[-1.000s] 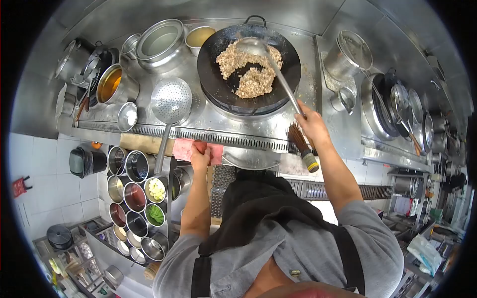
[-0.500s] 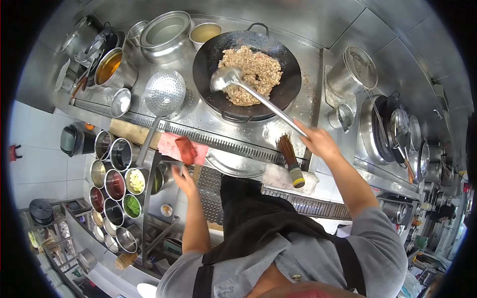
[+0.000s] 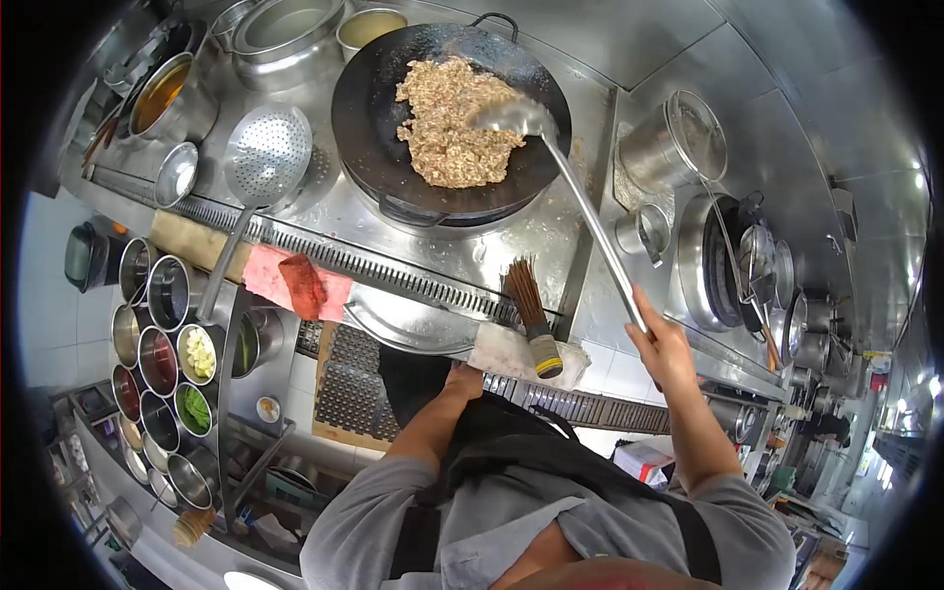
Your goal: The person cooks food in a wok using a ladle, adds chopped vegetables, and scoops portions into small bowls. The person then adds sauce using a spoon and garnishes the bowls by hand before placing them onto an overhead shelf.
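My right hand (image 3: 669,346) is closed round the long handle of a metal ladle (image 3: 513,116). The ladle's bowl rests over the right part of the browned minced food (image 3: 454,128) in the black wok (image 3: 364,143). My left hand (image 3: 462,382) is at the front of the black apron (image 3: 492,442), just below the stove's edge; its fingers are mostly hidden. A dark red cloth (image 3: 303,287) lies on a pink cloth (image 3: 264,272) at the stove's edge. Between my hands, a bristle brush (image 3: 531,320) leans over a white cloth (image 3: 492,349).
Left of the wok lies a perforated skimmer (image 3: 267,152), with a pot of amber liquid (image 3: 182,103) beyond it. Metal containers (image 3: 169,293) of ingredients stand at the lower left. A tall metal pot (image 3: 674,143) and stacked pans (image 3: 710,261) are on the right.
My left hand has left the red cloth and moved right to the apron. The ladle has swung left, then back right through the food, which is now spread differently. The camera view has turned.
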Motion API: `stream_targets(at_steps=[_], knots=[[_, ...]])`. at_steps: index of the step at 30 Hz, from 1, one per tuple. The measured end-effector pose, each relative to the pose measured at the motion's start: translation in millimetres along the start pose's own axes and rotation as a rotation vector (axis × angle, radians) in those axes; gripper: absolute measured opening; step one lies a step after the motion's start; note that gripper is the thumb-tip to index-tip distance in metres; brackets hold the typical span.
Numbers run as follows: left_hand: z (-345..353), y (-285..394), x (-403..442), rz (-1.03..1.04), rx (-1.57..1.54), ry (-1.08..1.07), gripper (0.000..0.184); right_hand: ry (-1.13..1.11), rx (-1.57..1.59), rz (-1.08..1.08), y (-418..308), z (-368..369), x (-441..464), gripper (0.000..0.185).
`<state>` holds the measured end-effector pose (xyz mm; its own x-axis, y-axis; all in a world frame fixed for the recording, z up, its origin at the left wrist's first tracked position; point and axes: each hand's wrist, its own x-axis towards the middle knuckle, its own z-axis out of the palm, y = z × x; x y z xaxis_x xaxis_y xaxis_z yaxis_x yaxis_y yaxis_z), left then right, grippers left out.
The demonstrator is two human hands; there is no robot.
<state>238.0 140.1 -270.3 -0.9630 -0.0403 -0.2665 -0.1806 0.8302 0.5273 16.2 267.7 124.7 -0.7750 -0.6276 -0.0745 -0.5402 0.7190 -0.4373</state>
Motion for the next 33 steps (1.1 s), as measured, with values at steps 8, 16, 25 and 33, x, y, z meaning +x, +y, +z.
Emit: stream_targets(at_steps=[8, 16, 25, 33], knots=[[-255, 26, -62, 0.038, -0.627, -0.414, 0.032, -0.085, 0.027, 0.021, -2, 30, 87, 0.053], [-406, 0, 31, 0.177, -0.028, 1.003, 0.013, 0.065, 0.268, 0.242, -31, 76, 141, 0.061], [-387, -32, 50, 0.194, 0.042, 0.822, 0.010, -0.155, 0.235, 0.025, -105, 51, 94, 0.060], [-393, -30, 46, 0.202, -0.005, 0.810, 0.011, -0.075, -0.031, 0.187, -70, 83, 91, 0.059]])
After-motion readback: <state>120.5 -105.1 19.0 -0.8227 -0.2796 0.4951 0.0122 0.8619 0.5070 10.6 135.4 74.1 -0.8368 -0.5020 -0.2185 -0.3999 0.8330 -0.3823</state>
